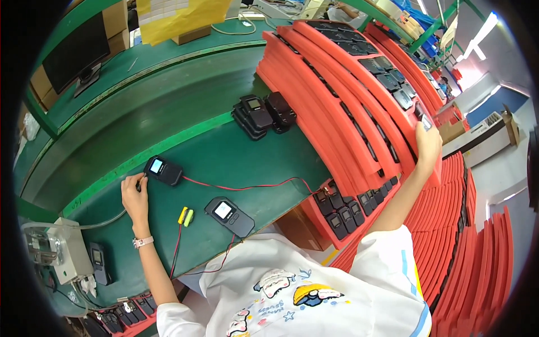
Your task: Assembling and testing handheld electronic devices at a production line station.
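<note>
My left hand (135,196) is closed in a pinch at the end of a clear hose (104,226), with a small dark tip (139,183) showing at the fingers. Right beside it lies a black handheld device (163,170) with a lit screen, joined to a red-and-black wire. A second lit black device (230,217) rests nearer to me, also with a wire. Far to the right, my right hand (428,143) grips a small handheld device (424,120) at the edge of the top red tray (387,106). Its fingers partly cover that device.
Stacked black devices (255,115) stand beside the tall red tray stack (320,112). Yellow and green connectors (185,216) lie on the green bench (219,163). A white box (70,253) and another device (100,263) stand at left. More red trays (415,247) are piled at lower right.
</note>
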Motion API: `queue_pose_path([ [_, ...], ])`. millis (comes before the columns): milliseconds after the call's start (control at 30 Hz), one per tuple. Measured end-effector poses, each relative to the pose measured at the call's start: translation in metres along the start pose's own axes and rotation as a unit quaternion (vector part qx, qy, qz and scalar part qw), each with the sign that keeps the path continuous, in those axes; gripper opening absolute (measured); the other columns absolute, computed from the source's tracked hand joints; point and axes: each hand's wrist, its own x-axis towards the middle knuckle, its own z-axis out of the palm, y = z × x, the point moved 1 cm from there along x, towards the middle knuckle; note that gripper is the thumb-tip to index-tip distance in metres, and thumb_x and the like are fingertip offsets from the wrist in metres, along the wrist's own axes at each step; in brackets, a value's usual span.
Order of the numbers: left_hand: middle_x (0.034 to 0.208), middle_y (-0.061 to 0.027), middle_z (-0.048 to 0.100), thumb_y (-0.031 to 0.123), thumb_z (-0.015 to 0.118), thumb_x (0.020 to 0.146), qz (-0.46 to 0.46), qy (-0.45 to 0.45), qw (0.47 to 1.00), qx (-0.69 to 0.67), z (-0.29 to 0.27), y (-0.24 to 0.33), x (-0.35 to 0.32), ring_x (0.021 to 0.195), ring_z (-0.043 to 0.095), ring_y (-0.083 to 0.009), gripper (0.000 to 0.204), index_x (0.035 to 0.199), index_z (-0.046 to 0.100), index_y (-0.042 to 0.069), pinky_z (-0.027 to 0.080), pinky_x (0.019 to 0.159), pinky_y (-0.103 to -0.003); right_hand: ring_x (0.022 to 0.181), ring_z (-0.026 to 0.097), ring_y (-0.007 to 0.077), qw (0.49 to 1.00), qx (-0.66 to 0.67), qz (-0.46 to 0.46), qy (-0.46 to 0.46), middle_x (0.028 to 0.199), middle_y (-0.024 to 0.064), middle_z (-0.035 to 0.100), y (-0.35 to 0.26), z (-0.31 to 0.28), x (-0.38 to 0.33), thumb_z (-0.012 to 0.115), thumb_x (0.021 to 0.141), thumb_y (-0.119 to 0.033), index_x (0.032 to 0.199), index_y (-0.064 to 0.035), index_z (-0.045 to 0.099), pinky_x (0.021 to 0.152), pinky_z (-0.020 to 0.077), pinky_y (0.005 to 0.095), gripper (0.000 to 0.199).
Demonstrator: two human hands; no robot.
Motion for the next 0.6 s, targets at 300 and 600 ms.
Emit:
queue_pose_path([
  [300,0.094,-0.0081,0.064,0.013,0.067,0.086,0.024,0.005,0.999,0.022,0.005,0.005,-0.003,0.089,0.059,-0.0279,0.015,0.099,0.068,0.004,0.049,0.078,-0.038,0.121,0.051,0.0460,0.993,0.047,-0.043,-0.104,0.117,0.0345,0.059,0.014,0.079,0.083,0.026,0.092,-0.070,0.119,0.0039,0.061,0.103,0.0382,0.0482,0.086],
  [600,0.104,-0.0138,0.064,0.011,0.065,0.084,0.104,0.081,0.991,-0.024,0.016,0.081,0.039,0.101,0.059,-0.0325,0.023,0.106,0.066,0.005,0.049,0.086,-0.041,0.104,0.059,0.0378,0.920,0.300,-0.241,0.074,0.114,0.0237,0.060,-0.106,0.051,-0.126,0.059,0.091,-0.016,0.111,0.0033,0.063,0.090,0.0478,0.0442,0.028],
])
